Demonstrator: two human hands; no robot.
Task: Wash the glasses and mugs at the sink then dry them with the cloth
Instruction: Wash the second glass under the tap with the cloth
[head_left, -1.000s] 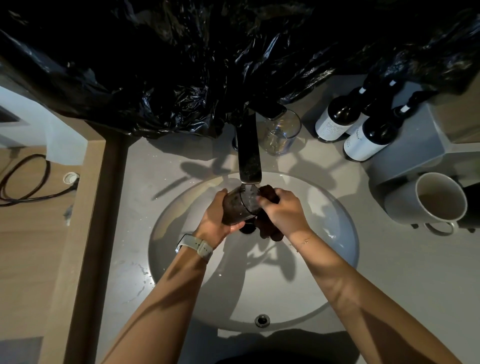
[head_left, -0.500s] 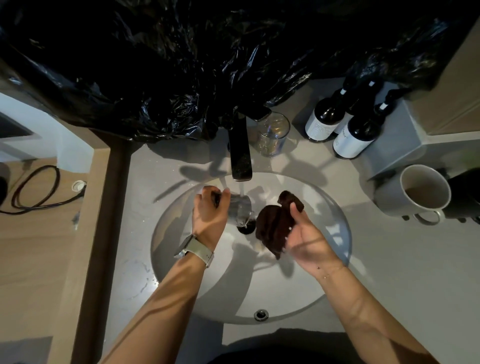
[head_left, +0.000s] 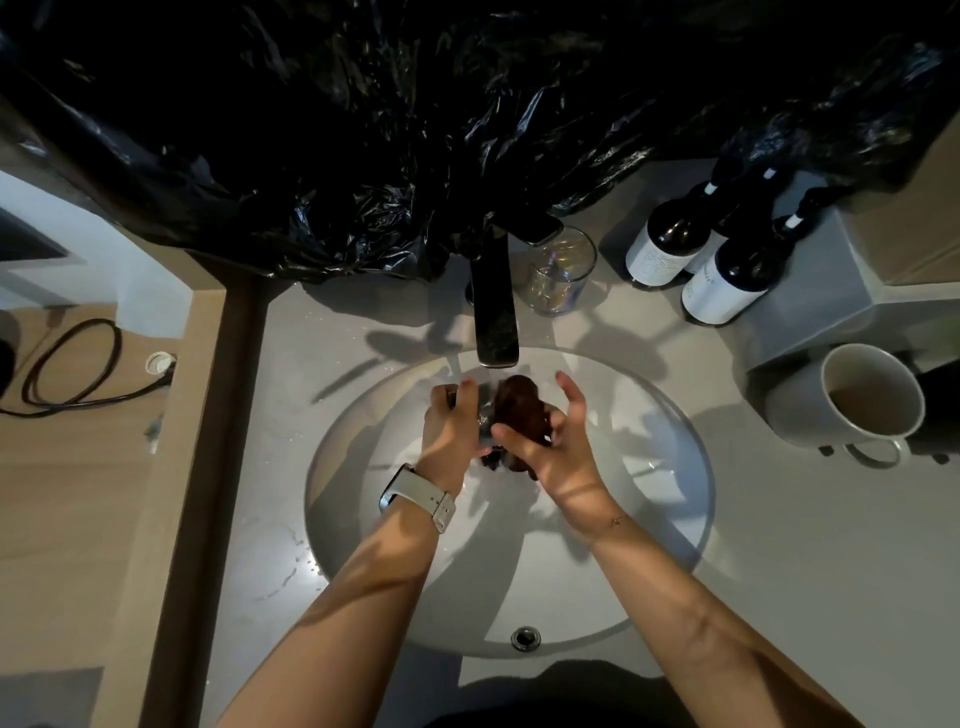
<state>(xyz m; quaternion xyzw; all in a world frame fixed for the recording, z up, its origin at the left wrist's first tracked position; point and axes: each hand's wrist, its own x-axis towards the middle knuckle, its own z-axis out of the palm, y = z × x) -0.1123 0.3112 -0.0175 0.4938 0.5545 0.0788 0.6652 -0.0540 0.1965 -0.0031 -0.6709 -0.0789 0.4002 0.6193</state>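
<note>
**Op:** While the water runs from the black flat-spouted tap (head_left: 496, 332), I have the small clear drinking glass (head_left: 484, 410) lying sideways in my left hand (head_left: 451, 428), fingers wrapped round its wall. That grip is closed on the glass, right under the spout, over the round white basin (head_left: 670, 499).

**Second:** And the other hand?

**Op:** My right hand (head_left: 558, 441) pinches the dark brown cloth (head_left: 519, 410) between thumb and lower fingers; the upper fingers are spread. The cloth touches the glass, just right of my left grip.

**Second:** How will the glass handle?

**Op:** Light and rigid, I'd judge, but wet, so slippery, and it would likely break against the basin. I'd keep hold round the middle of the wall, not the rim. The cloth is soft and soaked; it bunches wherever I pinch it.

**Second:** What's left?

**Op:** A second clear glass tumbler (head_left: 561, 270) stands beyond my right grip beside the tap, and a white ceramic mug (head_left: 852, 400) sits on the grey counter (head_left: 779, 545), well off to the right.
</note>
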